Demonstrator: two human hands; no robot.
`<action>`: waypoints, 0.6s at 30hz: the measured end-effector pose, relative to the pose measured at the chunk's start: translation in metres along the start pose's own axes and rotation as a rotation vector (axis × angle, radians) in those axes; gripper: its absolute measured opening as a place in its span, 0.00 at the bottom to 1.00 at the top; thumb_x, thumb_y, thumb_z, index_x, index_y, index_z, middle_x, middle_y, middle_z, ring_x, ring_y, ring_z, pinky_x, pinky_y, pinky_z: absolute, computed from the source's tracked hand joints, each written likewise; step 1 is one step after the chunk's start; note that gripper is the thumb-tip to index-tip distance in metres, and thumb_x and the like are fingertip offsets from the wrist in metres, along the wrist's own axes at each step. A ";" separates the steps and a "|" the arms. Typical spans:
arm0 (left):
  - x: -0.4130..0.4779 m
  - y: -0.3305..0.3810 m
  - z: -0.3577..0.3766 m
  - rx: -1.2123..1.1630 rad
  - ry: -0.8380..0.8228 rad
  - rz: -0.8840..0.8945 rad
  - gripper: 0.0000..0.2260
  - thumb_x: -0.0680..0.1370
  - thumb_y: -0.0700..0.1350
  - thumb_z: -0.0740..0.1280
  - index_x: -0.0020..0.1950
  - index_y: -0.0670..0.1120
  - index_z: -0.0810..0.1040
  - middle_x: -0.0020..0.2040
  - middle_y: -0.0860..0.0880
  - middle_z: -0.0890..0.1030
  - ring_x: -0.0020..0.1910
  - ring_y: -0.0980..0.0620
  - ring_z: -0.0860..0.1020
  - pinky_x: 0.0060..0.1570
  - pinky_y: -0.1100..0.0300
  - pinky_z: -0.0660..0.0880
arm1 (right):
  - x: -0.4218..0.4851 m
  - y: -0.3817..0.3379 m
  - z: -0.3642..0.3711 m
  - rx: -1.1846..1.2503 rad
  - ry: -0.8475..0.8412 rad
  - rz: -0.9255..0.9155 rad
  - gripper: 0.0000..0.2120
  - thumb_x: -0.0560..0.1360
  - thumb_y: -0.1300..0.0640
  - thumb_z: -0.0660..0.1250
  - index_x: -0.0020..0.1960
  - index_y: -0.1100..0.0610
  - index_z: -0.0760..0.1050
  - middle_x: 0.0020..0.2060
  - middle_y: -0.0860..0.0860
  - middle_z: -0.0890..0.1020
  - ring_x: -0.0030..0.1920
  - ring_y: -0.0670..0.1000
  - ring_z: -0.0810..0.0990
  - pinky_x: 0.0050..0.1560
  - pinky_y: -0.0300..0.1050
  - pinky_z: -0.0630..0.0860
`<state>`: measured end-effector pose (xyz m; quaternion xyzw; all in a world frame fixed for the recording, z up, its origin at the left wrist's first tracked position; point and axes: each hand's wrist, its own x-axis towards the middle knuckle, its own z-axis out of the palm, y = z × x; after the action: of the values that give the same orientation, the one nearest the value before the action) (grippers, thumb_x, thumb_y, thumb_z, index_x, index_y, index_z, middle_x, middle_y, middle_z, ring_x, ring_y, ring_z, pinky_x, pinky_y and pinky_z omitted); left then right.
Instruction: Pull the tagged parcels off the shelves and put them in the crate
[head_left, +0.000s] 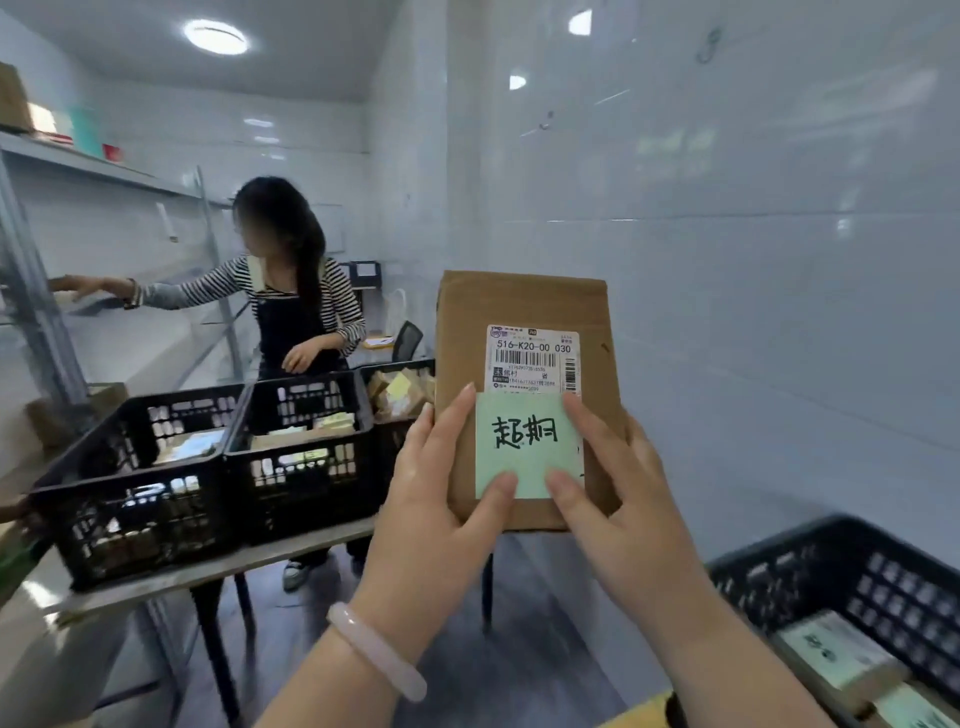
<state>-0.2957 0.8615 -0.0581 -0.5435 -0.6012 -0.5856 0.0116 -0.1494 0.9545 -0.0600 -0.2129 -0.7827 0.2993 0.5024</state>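
I hold a flat brown cardboard parcel (524, 312) upright in front of me, mid-frame. It bears a white shipping label (532, 358) and, below that, a green sticky note (524, 441) with handwritten characters. My left hand (436, 499) grips the parcel's left edge, thumb on the note's lower left. My right hand (618, 493) grips the right edge, thumb on the note's lower right. A black crate (841, 566) with tagged parcels inside sits at the bottom right, below the parcel.
Three black crates (156, 509) holding parcels stand on a grey table (218, 569) at left. Behind it a person in a striped shirt (296, 312) reaches toward grey metal shelves (78, 161) along the left wall. A white tiled wall fills the right side.
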 end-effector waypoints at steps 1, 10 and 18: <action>0.002 0.007 0.026 -0.038 -0.048 0.007 0.31 0.75 0.55 0.70 0.66 0.80 0.57 0.76 0.55 0.61 0.75 0.56 0.60 0.70 0.48 0.68 | -0.005 0.009 -0.024 -0.027 0.027 0.035 0.27 0.76 0.51 0.68 0.66 0.26 0.64 0.70 0.37 0.61 0.63 0.26 0.63 0.50 0.18 0.65; -0.006 0.062 0.221 -0.332 -0.453 0.043 0.28 0.73 0.61 0.65 0.67 0.80 0.55 0.73 0.59 0.63 0.73 0.58 0.63 0.66 0.59 0.72 | -0.067 0.066 -0.196 -0.276 0.329 0.302 0.28 0.75 0.50 0.69 0.65 0.25 0.64 0.71 0.35 0.60 0.69 0.34 0.62 0.66 0.39 0.69; -0.022 0.057 0.316 -0.449 -0.780 0.068 0.29 0.77 0.57 0.66 0.67 0.80 0.52 0.74 0.59 0.61 0.73 0.60 0.62 0.63 0.62 0.71 | -0.113 0.093 -0.235 -0.465 0.519 0.538 0.28 0.76 0.49 0.68 0.67 0.25 0.62 0.72 0.36 0.60 0.70 0.34 0.58 0.61 0.28 0.62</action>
<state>-0.0521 1.0581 -0.1316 -0.7322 -0.4004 -0.4521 -0.3148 0.1145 1.0107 -0.1234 -0.5848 -0.5939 0.1718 0.5252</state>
